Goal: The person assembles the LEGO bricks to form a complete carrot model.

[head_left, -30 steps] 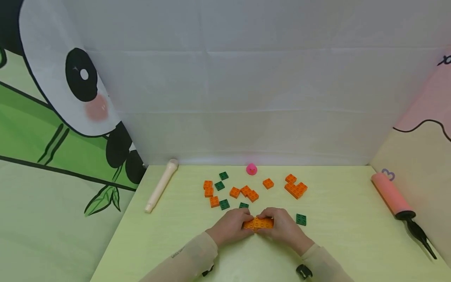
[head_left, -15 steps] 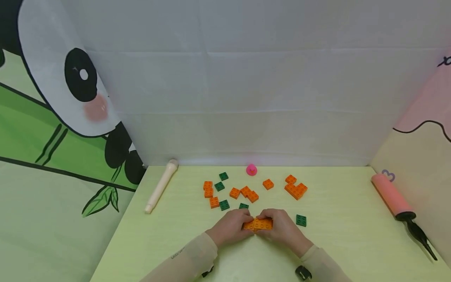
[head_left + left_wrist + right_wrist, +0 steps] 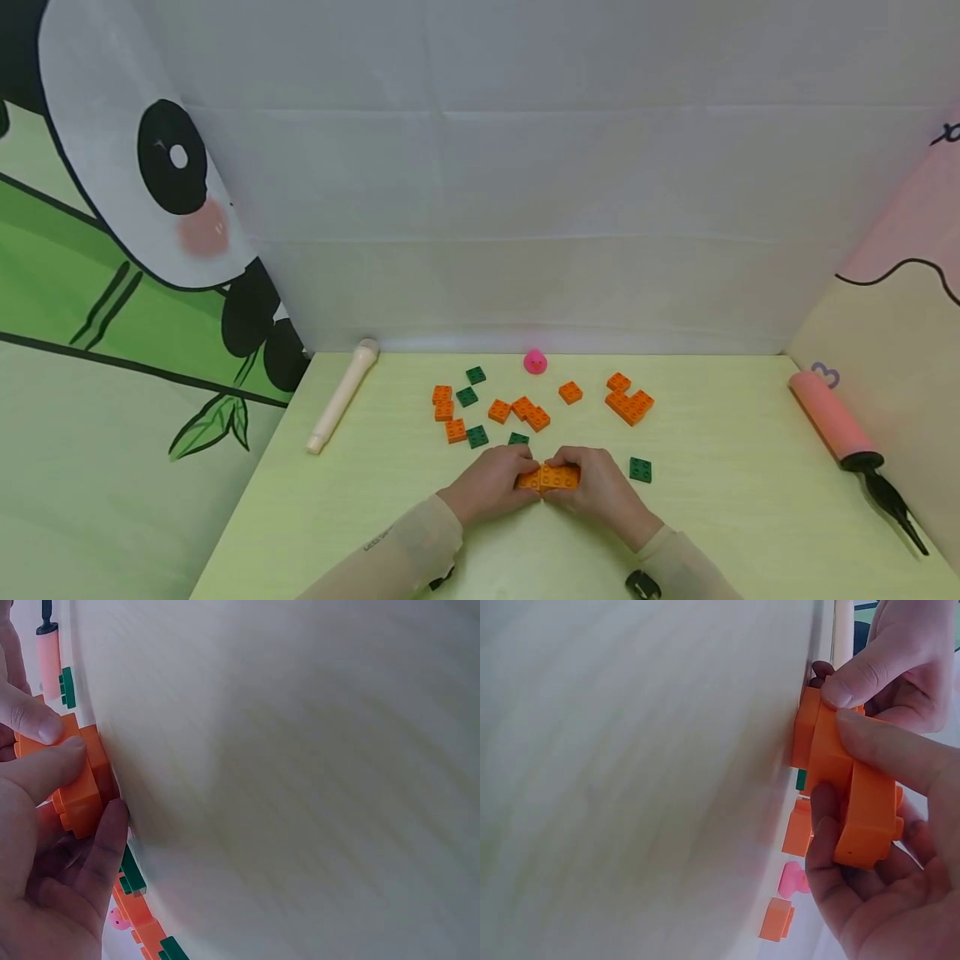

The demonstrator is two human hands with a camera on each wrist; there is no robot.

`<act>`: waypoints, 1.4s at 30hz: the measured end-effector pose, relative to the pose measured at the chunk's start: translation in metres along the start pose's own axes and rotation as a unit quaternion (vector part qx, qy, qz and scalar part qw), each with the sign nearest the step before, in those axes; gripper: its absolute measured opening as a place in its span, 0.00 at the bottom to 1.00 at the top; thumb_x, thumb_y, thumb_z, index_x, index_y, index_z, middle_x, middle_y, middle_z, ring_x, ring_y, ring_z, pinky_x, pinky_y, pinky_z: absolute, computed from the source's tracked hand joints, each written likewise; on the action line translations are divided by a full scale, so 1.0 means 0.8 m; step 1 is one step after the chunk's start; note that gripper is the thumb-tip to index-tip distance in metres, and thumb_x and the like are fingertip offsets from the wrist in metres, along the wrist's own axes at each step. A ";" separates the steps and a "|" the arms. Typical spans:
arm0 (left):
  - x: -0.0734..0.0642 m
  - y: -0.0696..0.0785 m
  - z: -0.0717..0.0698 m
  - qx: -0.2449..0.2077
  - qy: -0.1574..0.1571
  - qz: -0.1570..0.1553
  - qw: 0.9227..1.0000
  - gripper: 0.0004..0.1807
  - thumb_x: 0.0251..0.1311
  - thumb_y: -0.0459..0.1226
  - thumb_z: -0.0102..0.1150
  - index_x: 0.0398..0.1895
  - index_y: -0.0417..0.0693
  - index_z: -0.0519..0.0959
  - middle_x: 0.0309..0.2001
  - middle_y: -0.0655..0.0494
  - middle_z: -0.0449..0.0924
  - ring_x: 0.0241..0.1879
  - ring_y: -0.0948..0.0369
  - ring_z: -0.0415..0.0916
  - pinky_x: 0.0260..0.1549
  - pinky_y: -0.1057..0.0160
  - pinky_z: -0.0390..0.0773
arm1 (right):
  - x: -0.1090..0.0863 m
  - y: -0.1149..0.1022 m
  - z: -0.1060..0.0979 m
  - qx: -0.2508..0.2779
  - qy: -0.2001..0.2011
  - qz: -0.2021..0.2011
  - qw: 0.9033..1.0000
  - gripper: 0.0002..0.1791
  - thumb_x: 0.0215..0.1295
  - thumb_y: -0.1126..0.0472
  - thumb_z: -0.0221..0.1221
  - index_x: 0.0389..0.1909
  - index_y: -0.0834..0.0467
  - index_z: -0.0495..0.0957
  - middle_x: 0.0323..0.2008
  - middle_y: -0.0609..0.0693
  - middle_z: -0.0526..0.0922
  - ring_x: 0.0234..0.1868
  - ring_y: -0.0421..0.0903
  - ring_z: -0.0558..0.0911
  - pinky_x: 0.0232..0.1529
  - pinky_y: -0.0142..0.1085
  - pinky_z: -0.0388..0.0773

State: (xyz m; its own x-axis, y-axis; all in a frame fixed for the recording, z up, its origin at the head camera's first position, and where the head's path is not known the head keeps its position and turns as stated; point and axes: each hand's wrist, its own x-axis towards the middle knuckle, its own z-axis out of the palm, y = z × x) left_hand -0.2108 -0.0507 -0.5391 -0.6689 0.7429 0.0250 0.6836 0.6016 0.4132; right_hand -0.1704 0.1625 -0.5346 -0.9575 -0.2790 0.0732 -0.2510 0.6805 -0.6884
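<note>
I have both hands on one joined run of orange bricks (image 3: 558,477), low and just right of centre in the head view. Its long axis lies from nine o'clock to three o'clock, square across the person's front, and its studs point upward. The right wrist view shows the pieces stepped against one another rather than flush.

My left hand (image 3: 489,482) pinches the nine o'clock end and my right hand (image 3: 606,490) grips the three o'clock end, both narrow. In the wrist views the two thumbs nearly meet on the smooth near side; I cannot tell whether the bricks touch the table (image 3: 712,500).

Taking the held run as the dial's centre, I see a green brick (image 3: 641,469) at three o'clock, just beyond the right hand, and another green piece (image 3: 518,438) near eleven. An orange cluster (image 3: 630,406) sits between one and two, and a lone orange brick (image 3: 570,392) just past twelve. The round pink toy (image 3: 535,361) is farther out, about twelve. Well apart, the pale rod (image 3: 345,396) lies toward ten, its axis running seven to one, and the pink pump (image 3: 832,417) toward three, nozzle to five.
</note>
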 end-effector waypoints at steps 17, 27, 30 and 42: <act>0.014 0.003 -0.007 0.000 -0.003 -0.009 1.000 0.14 0.65 0.45 0.73 0.50 0.51 0.88 0.37 0.67 0.74 0.34 0.67 0.70 0.40 0.71 0.74 | 0.006 0.007 -0.016 0.008 -0.055 0.013 0.998 0.21 0.53 0.61 0.80 0.46 0.50 0.83 0.42 0.39 0.83 0.42 0.42 0.79 0.49 0.44 0.79; 0.018 0.004 -0.007 0.007 -0.009 -0.015 1.000 0.16 0.64 0.45 0.73 0.52 0.51 0.88 0.38 0.67 0.75 0.35 0.68 0.70 0.41 0.71 0.74 | 0.003 0.022 -0.022 0.064 -0.057 0.003 0.996 0.18 0.61 0.50 0.76 0.49 0.47 0.84 0.44 0.39 0.84 0.43 0.44 0.79 0.47 0.40 0.78; 0.018 0.004 -0.007 0.003 -0.016 -0.018 1.000 0.16 0.63 0.46 0.74 0.52 0.51 0.88 0.36 0.68 0.74 0.34 0.68 0.70 0.39 0.71 0.73 | 0.001 0.020 -0.020 0.061 -0.045 0.000 0.997 0.17 0.61 0.49 0.76 0.48 0.47 0.85 0.43 0.38 0.85 0.42 0.43 0.79 0.46 0.38 0.78; 0.032 -0.013 -0.051 -0.032 -0.182 -0.003 0.983 0.21 0.60 0.42 0.74 0.57 0.54 0.86 0.40 0.71 0.76 0.37 0.67 0.72 0.41 0.68 0.76 | 0.000 0.007 -0.014 0.059 -0.063 0.022 0.996 0.22 0.58 0.55 0.77 0.53 0.59 0.89 0.45 0.47 0.89 0.43 0.43 0.81 0.47 0.42 0.79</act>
State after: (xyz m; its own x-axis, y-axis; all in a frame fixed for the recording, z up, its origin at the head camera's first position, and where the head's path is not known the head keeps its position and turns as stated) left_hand -0.2470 -0.0503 -0.5056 -0.5166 0.8022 -0.2992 0.6521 0.5951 0.4697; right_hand -0.1736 0.1734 -0.5305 -0.9400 -0.3382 -0.0458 -0.1829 0.6125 -0.7690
